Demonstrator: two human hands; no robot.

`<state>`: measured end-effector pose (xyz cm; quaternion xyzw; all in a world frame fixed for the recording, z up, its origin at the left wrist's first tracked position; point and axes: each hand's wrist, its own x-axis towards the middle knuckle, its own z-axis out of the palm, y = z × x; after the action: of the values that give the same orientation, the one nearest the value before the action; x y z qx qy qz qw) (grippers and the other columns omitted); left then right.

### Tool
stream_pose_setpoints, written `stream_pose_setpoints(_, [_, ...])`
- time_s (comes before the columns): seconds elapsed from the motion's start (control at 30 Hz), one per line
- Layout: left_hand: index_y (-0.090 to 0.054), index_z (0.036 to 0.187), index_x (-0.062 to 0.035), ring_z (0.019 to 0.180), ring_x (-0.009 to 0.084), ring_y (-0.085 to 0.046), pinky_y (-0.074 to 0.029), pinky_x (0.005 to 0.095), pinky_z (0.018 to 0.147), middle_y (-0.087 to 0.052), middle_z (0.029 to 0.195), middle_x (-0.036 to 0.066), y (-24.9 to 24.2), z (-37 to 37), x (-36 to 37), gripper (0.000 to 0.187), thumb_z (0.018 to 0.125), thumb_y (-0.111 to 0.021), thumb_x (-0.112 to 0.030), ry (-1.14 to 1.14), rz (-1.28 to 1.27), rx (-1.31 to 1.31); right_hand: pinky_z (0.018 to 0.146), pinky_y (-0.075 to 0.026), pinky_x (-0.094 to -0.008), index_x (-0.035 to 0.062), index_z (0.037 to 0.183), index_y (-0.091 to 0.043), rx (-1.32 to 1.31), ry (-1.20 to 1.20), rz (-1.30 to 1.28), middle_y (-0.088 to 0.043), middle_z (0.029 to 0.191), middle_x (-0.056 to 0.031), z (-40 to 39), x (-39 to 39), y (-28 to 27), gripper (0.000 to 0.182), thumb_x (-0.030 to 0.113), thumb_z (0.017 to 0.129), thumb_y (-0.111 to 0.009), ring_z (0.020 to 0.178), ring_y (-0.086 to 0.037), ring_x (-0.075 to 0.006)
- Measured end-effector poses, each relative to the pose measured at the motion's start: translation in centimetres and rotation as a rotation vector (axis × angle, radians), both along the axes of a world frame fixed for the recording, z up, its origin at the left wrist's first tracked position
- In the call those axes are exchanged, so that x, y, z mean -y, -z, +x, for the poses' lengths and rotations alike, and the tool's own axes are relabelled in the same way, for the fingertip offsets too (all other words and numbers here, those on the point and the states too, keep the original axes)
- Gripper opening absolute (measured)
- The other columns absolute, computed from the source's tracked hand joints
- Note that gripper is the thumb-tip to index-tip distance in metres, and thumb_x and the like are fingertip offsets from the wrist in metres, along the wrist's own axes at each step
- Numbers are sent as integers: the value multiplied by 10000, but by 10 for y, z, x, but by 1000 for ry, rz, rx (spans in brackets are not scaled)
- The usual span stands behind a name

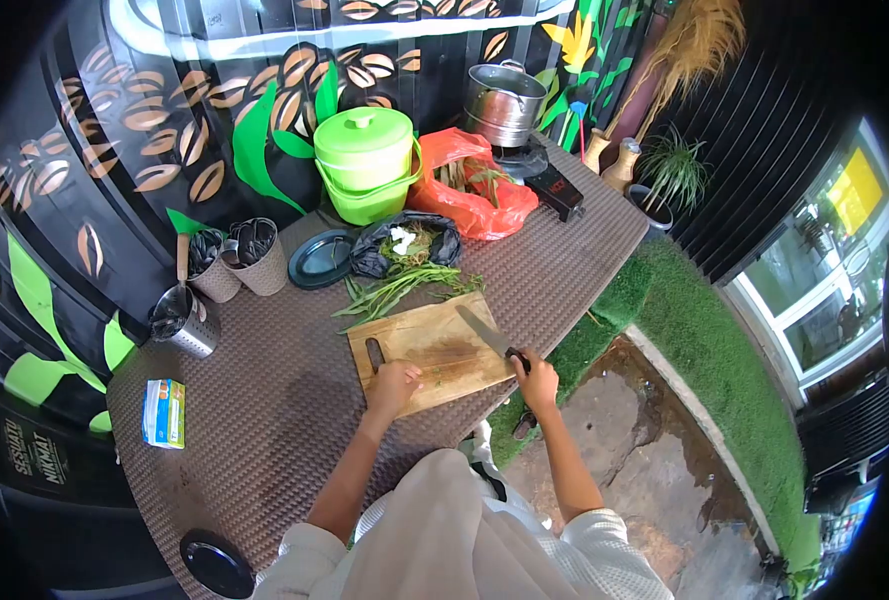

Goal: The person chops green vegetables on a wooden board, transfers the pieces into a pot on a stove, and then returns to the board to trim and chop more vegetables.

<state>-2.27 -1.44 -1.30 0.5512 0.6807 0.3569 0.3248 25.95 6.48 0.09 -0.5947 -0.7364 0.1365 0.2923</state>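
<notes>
From where I stand, the person is at a woven-pattern worktop (pixel 294 390) with both hands forward over a cutting board (pixel 414 330). Right hand (pixel 536 382): grip clamped on the black handle of a knife (pixel 486 332), just at the board's right edge. The blade points away from the person, over the board's right part; contact with the wood cannot be confirmed. Left hand (pixel 396 384): fingers curled, at the near left part of the board, just beside its handle slot. Whether that grip is pinching anything, I cannot tell.

The board shows a dark patch at its middle and small green bits near its front edge. Long green stalks (pixel 394 297) lie just beyond its far edge. Behind them sits a black bag (pixel 368 260) containing greens and white scraps, with a dark plate (pixel 320 260) beside it on the left. Farther back are a lidded green bucket (pixel 364 155) and a red bag (pixel 497 210). A metal pot (pixel 504 110) occupies the far end. A tissue pack (pixel 164 413) lies on the left side.
</notes>
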Motion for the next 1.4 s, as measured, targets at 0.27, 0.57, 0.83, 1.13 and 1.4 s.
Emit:
stream_pose_setpoints(0.27, [-687,936,28,815,235,-674,-530,321,724,-687,879,158,-12,4,3,283,682,-788,-45,24,125,132,594,-519,-445,113,987,-660,10,-101,-82,-670,751,-173,-26,43,0,253,335,868,-633,685,-655,-358])
stream_pose_setpoints(0.57, [-653,1056,16,864,270,-649,-518,344,763,-669,961,169,-27,29,18,509,604,-850,-109,-70,115,-8,692,-518,-455,73,1001,-680,-78,-96,-219,-671,817,-201,-33,70,5,306,345,872,-622,763,-653,-380])
stream_pose_setpoints(0.83, [-609,1113,29,859,247,-655,-533,324,766,-670,973,179,-8,39,18,500,655,-802,-27,-135,207,39,691,-529,-397,0,970,-689,-142,-82,-212,-673,847,-214,-40,80,6,319,295,854,-662,771,-670,-352])
stream_pose_setpoints(1.13, [-627,1050,58,883,225,-682,-550,301,782,-679,949,187,-7,42,17,264,793,-677,33,-209,273,190,670,-522,-394,14,971,-692,-227,-93,-296,-677,801,-199,-43,84,14,327,318,859,-652,729,-671,-341])
stream_pose_setpoints(1.4, [-683,1012,17,946,254,-603,-496,352,830,-657,968,144,-24,25,16,313,714,-765,-33,-135,406,-225,666,-524,-407,29,968,-702,-257,-43,-336,-680,801,-193,-48,89,12,356,362,852,-647,738,-668,-350])
